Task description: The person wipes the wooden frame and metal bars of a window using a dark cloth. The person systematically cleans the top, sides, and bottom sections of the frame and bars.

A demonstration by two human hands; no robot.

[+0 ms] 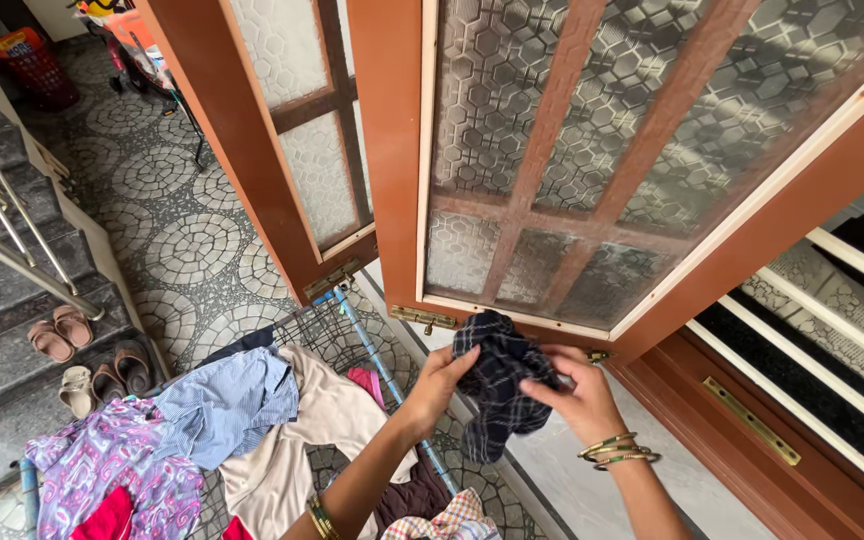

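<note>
Both my hands hold a dark blue checked cloth (497, 385) bunched up in front of a wooden door. My left hand (439, 385) grips its left side, my right hand (577, 395) grips its right side and lower edge. Bangles sit on both wrists. Below my left arm stands a wire drying rack (367, 345) draped with clothes: a blue striped shirt (227, 405), a beige garment (317, 430), a purple patterned garment (112, 470) and a pink piece (367, 385).
Brown wooden doors with frosted patterned glass (512, 150) stand open ahead. A patterned tiled floor (172, 230) lies to the left, with stairs and a steel railing (2, 230). Several sandals (92, 365) rest by the steps. A red basket (32, 65) stands far back.
</note>
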